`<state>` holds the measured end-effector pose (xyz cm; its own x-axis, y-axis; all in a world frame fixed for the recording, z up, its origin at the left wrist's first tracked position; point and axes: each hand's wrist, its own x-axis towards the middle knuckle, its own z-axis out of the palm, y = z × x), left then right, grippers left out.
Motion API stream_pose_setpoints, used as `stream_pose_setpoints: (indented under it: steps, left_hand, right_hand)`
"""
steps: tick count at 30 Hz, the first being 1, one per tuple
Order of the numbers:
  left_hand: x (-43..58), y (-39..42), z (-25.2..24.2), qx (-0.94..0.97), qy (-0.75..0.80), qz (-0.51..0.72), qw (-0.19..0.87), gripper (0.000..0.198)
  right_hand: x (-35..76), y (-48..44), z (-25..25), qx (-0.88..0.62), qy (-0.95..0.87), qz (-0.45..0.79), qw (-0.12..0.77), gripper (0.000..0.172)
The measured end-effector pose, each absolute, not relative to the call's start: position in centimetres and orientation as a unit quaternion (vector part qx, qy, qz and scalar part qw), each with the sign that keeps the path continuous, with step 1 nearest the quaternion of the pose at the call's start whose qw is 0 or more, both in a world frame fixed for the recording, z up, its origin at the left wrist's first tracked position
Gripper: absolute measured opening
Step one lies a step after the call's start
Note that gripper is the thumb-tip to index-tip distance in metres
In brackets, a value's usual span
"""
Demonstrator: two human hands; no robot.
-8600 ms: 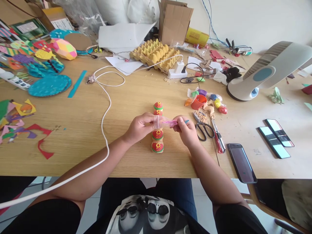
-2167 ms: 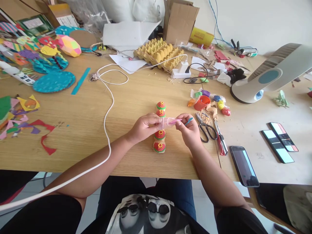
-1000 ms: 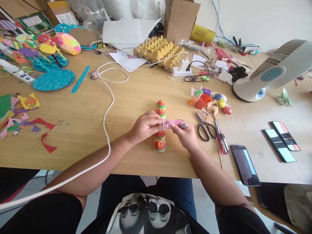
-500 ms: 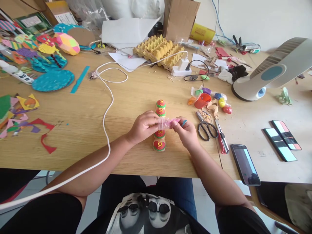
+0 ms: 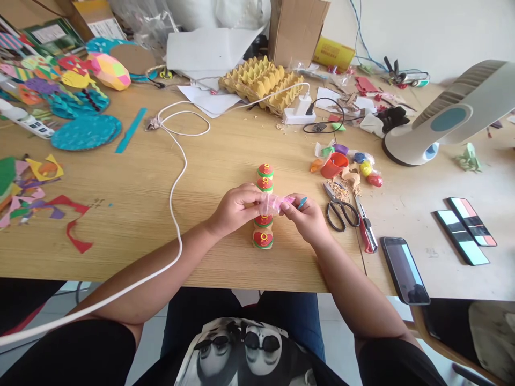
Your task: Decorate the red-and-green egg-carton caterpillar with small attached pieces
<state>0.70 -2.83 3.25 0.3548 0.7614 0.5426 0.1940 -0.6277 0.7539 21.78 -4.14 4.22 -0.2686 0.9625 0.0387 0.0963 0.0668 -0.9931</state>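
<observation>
Between my hands is a small clear plastic bag with something pink, like modelling clay, at its right end. My left hand is closed on the bag's left end. Thumb and fingers of my right hand pinch the pink end. A small blue tool tip sticks up from the right hand; the rest of it is hidden. Below the hands lies an upright-running row of egg-carton cups, decorated in red and green with yellow details. The bag and fingers cover the row's middle.
Right of my hands lie black-handled scissors, a red utility knife and a phone. Bagged coloured clay surrounds an orange-red cup. A white fan stands beyond. A white cable crosses my left arm. Yellow egg cartons lie behind.
The bag has shifted slightly and looks a little more spread between my fingers. The blue tip in my right hand has tilted and moved slightly left. Both hands keep their hold.
</observation>
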Motion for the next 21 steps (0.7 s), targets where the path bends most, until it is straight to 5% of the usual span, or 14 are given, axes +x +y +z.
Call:
stream_pose_setpoints:
  steps: [21]
  left_hand:
    - [0.69, -2.85, 3.63, 0.783, 0.29, 0.484, 0.262, 0.01]
  right_hand:
    - [21.5, -4.62, 4.53, -0.41, -0.675, 0.476, 0.386, 0.047]
